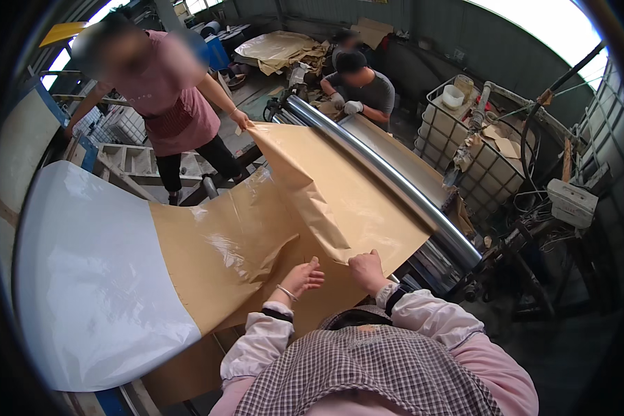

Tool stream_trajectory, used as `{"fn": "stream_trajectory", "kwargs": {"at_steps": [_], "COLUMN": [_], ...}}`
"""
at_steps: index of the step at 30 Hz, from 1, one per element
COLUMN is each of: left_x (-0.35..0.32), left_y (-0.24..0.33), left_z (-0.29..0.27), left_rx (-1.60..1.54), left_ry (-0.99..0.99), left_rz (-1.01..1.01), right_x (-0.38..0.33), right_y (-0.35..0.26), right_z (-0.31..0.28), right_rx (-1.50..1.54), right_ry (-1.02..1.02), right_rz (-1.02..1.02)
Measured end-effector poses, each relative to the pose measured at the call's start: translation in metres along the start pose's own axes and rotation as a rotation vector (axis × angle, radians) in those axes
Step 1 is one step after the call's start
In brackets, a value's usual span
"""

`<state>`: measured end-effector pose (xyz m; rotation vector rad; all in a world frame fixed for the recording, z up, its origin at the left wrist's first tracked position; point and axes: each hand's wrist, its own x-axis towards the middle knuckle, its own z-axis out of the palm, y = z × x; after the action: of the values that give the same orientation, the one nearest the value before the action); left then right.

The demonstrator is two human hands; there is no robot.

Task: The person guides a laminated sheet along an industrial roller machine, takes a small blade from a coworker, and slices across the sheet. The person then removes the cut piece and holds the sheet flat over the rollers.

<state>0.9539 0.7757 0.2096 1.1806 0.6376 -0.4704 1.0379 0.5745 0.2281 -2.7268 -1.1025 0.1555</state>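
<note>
My right hand (369, 270) is closed on the near edge of a wide brown paper sheet (367, 208). A long crease runs from there toward a co-worker's hand (240, 119), which grips the sheet's far corner. To the left, my left hand (304, 279) is held up with its fingers stretched and apart, holding nothing. It hovers by a raised, wrinkled fold of glossy brown sheet (222, 236). Farther left, that brown stretch meets a glossy white sheet (97, 277) along a nearly straight line.
A shiny metal roller (388, 177) runs diagonally behind the brown sheet. Beyond it another person (367, 90) in gloves bends over. A caged white tank (489, 156) stands at the right, near a grey box (572, 202) with cables. The standing co-worker (173, 104) is at far left.
</note>
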Motion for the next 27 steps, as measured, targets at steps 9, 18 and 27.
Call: {"fn": "stream_trajectory", "kwargs": {"at_steps": [9,18,27], "left_x": [0.043,0.059,0.079], "left_y": [-0.041,-0.048,-0.057], "left_z": [0.059,0.086,0.089], "left_rx": [-0.446,-0.590,-0.549], "left_ry": [-0.308,-0.465,-0.176], "left_rz": [-0.107,-0.055,-0.004], "right_x": [-0.011,-0.012,-0.006], "right_y": [-0.013,-0.016,-0.025], "right_z": [0.004,0.012,-0.034], "right_rx": [0.020,0.053,0.038], "right_ry": [0.040,0.086,0.058], "right_rz": [0.032,0.076,-0.003]}}
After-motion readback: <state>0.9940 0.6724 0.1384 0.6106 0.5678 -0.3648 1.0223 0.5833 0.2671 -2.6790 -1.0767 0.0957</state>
